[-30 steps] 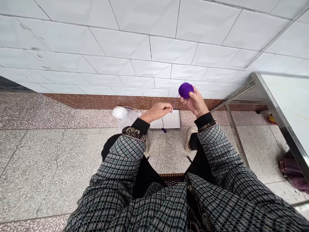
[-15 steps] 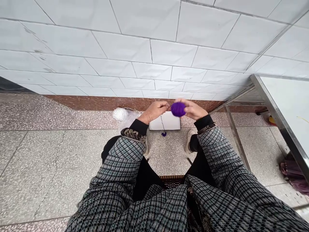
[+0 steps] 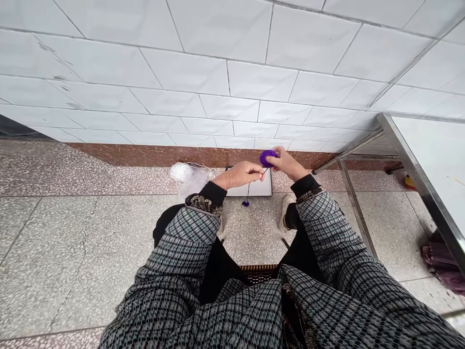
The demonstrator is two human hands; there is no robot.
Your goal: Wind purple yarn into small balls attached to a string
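A small purple ball of yarn (image 3: 268, 158) is gripped in my right hand (image 3: 286, 164), with the fingers round its right side. My left hand (image 3: 244, 175), just to the left and a little nearer me, pinches the dark strand of yarn. That strand runs from the ball to my left fingertips and then hangs down. At its lower end a small purple tuft of yarn (image 3: 246, 204) shows over the floor; whether it touches the floor I cannot tell. Below my hands lies a shallow white box (image 3: 259, 188) with a dark rim, partly covered by my left hand.
On the floor left of the box are a white ball of yarn (image 3: 180, 172) and a clear plastic bag (image 3: 194, 182). A tiled wall (image 3: 214, 82) rises in front. A metal-edged table (image 3: 417, 169) stands at the right, with purplish cloth (image 3: 441, 264) beneath it.
My left hand has moved right and slightly toward me with the strand. The yarn ball in my right hand has shifted slightly up and turned. The hanging tuft has barely moved.
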